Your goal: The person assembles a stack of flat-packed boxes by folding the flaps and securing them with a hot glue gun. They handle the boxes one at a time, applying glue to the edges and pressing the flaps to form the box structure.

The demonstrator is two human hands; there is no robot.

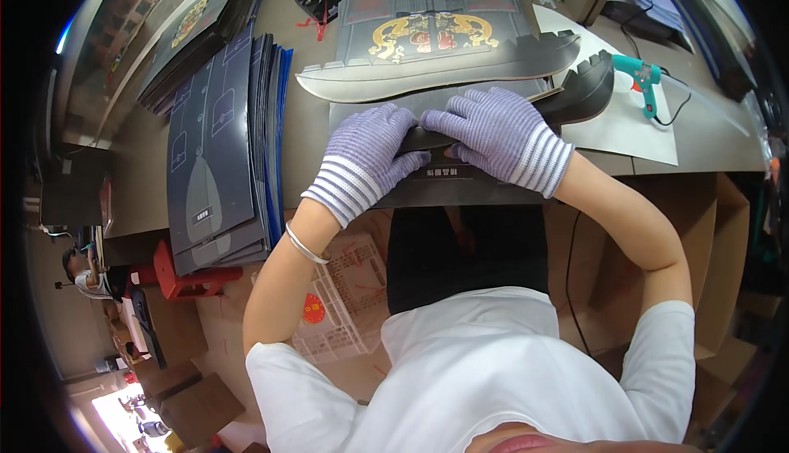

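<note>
Both my hands wear purple-and-white striped knit gloves and meet at the table's near edge. My left hand [370, 153] is closed, its thumb under and its fingers over the edge of a dark printed cardboard panel [444, 192]. Close beside it, my right hand [503, 137] pinches the same panel edge, thumb tucked beneath. Just beyond lies a curved grey roof-shaped board [436, 71] with notched, upswept ends. Behind that rests a grey board printed with doors and a gold pattern [431, 36]. The panel parts under my fingers are hidden.
A stack of dark printed boards [214, 149] overhangs the table's left edge, with another pile [193, 34] behind. At right, a teal glue gun [645, 83] with a cord lies on a white sheet [633, 137]. Below stand a white plastic crate [333, 321] and a red stool [185, 276].
</note>
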